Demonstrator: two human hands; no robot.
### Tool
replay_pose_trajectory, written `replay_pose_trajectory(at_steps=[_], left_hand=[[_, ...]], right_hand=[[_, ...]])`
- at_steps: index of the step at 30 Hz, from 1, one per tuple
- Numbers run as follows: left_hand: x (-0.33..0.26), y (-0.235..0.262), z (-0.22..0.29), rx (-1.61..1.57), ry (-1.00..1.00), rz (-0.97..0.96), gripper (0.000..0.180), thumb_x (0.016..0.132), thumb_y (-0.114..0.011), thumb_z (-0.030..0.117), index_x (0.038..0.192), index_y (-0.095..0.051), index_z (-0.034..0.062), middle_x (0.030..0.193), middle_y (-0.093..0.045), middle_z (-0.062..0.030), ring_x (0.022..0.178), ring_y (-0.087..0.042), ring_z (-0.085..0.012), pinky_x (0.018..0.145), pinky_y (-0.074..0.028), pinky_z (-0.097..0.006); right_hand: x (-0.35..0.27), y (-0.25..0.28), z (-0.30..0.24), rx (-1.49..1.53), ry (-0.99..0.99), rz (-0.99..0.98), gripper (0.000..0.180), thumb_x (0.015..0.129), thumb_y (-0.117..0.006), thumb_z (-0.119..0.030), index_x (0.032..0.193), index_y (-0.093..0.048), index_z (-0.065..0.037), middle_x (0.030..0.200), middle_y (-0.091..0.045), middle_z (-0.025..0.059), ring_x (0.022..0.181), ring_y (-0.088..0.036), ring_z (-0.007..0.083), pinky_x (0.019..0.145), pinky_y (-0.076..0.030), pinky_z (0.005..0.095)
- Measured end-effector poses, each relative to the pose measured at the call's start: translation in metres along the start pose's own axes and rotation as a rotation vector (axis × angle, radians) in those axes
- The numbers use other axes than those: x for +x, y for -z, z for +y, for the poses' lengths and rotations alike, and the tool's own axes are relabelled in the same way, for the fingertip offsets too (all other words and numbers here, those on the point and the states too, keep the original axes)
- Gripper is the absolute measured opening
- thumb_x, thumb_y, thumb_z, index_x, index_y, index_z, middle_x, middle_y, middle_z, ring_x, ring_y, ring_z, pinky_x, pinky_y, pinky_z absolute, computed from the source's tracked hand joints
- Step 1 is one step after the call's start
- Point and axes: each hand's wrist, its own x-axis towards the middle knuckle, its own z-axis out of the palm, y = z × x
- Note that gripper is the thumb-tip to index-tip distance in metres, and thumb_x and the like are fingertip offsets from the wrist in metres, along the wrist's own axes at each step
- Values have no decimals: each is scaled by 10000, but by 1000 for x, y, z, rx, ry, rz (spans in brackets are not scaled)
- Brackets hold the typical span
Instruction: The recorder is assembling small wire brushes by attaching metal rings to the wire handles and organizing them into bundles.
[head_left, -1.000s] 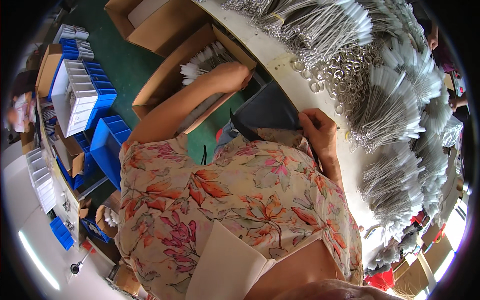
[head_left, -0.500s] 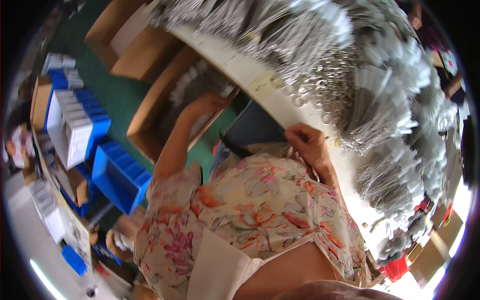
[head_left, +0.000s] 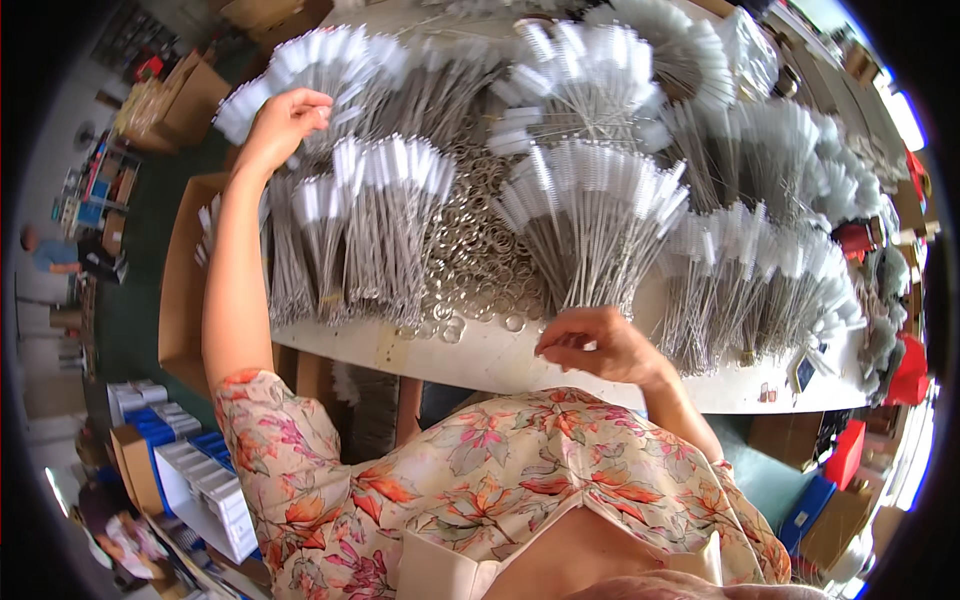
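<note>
— Where are the hands?
— The left hand [head_left: 283, 120], fingers curled, touches the white tips of a bundle of bottle brushes [head_left: 300, 70] at the surface's [head_left: 480, 362] far left corner; the right hand [head_left: 600, 345], fingertips pinched together, hovers near the front edge.
— How would they handle?
— Probably light, springy wire stems with soft bristles; best gripped mid-stem.

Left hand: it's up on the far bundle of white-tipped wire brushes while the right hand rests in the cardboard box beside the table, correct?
Not quite. The left hand is on the far bundle of brushes, but the head view shows the right hand over the white table edge, fingers curled, near another brush bundle.
</note>
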Motion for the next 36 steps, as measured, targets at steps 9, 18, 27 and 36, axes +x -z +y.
replay_pose_trajectory(at_steps=[9, 18, 27, 36], left_hand=[[114, -32, -63, 940, 120, 300, 208, 796, -560, 275, 872, -602, 86, 914, -629, -140, 888, -588, -338, 748, -465, -437], [100, -28, -30, 647, -161, 801, 192, 883, -514, 243, 928, -560, 63, 880, -628, -130, 775, -608, -303, 703, -466, -389], [105, -75, 44, -387, -12, 351, 201, 863, -561, 236, 966, -615, 72, 728, -571, -30, 553, -451, -54, 456, -409, -201], [128, -124, -19, 516, -20, 2, 231, 691, -686, 286, 732, -647, 62, 731, -644, -132, 700, -622, -285, 639, -466, -369]], right_hand=[[-46, 140, -10, -27, -116, 628, 117, 841, -581, -109, 914, -629, -31, 733, -623, 27, 622, -577, 75, 563, -486, 217], [75, 269, 18, -371, -181, 700, 204, 811, -621, -226, 846, -648, -26, 686, -632, 20, 574, -593, 83, 505, -473, 217], [132, 254, 26, -532, -51, 890, 258, 713, -702, -306, 840, -698, -81, 737, -665, 43, 625, -612, 118, 638, -490, 250], [77, 288, -50, -437, 417, 1222, 160, 866, -506, -174, 836, -554, -25, 742, -545, 30, 670, -560, 123, 562, -469, 256]])
